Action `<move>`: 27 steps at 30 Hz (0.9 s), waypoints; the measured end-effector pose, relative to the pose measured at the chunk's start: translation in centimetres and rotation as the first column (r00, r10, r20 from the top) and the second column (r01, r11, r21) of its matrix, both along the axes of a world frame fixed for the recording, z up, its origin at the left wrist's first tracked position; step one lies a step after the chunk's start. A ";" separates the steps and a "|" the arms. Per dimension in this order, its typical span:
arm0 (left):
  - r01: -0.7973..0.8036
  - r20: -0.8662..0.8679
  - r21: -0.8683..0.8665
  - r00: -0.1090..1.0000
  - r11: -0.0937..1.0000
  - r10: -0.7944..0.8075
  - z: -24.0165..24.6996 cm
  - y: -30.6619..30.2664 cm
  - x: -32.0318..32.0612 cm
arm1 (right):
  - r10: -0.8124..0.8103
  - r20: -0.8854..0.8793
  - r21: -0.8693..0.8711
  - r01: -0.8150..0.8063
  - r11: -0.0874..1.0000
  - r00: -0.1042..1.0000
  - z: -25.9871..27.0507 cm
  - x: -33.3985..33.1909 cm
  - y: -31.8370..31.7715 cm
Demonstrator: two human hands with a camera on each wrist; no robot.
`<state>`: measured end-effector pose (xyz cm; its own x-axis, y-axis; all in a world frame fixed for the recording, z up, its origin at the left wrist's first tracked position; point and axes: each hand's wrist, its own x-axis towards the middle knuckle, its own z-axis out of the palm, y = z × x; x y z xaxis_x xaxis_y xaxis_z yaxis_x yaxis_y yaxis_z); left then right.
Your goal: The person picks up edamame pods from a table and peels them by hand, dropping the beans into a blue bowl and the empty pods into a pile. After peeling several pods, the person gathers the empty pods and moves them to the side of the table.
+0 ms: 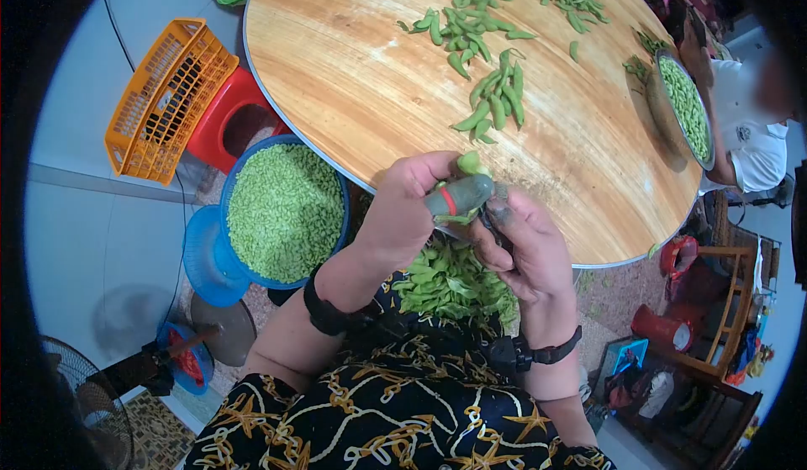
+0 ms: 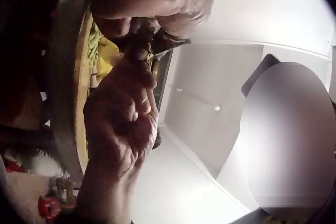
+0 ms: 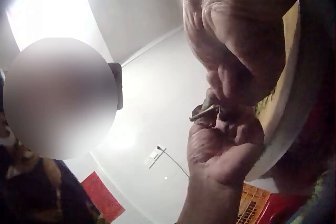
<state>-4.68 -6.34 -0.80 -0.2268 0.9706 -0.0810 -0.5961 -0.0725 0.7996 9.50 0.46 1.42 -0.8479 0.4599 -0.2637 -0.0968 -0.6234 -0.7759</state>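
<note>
At the near table edge my two hands meet around a green soybean pod. My left hand [image 1: 395, 213] pinches the pod [image 1: 471, 164], part of which sticks up past the fingers. A grey-green finger cover [image 1: 472, 191] with a red band sits on a digit of that hand. Dark-stained fingertips of my right hand [image 1: 534, 243] are curled in against the pod. In the right wrist view a piece of husk [image 3: 203, 112] pokes out between the hands. Beneath them, a heap of green pods [image 1: 454, 285] lies in the lap.
Loose pods [image 1: 500, 92] are scattered over the round wooden table [image 1: 336, 66]. A blue basin of shelled beans [image 1: 286, 209] stands at the left, near a red stool [image 1: 214, 138] and an orange crate [image 1: 172, 100]. Across the table, a person in white [image 1: 756, 150] sits by a bowl of beans [image 1: 685, 108].
</note>
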 end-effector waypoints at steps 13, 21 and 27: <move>0.000 -0.063 -0.001 0.998 1.000 0.000 -0.5 -0.4 -0.8 | 0.074 0.064 0.081 -0.079 0.994 0.995 -0.2 0.3 0.4; 0.151 -0.120 0.084 0.983 0.985 -0.141 -0.7 -0.4 -1.4 | 0.039 -0.075 -0.184 -0.052 0.981 0.996 -0.9 -0.3 0.1; -0.070 -0.580 0.083 0.808 0.994 0.105 -0.5 -0.1 -0.8 | -0.323 0.225 0.762 0.041 0.647 0.919 -0.2 -1.1 -0.5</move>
<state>-5.47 -6.41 -1.29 -0.2989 0.9431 0.1460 -0.0083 -0.1556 0.9878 8.36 0.00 1.20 -0.6574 0.7535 -0.0009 0.1895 0.1642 -0.9681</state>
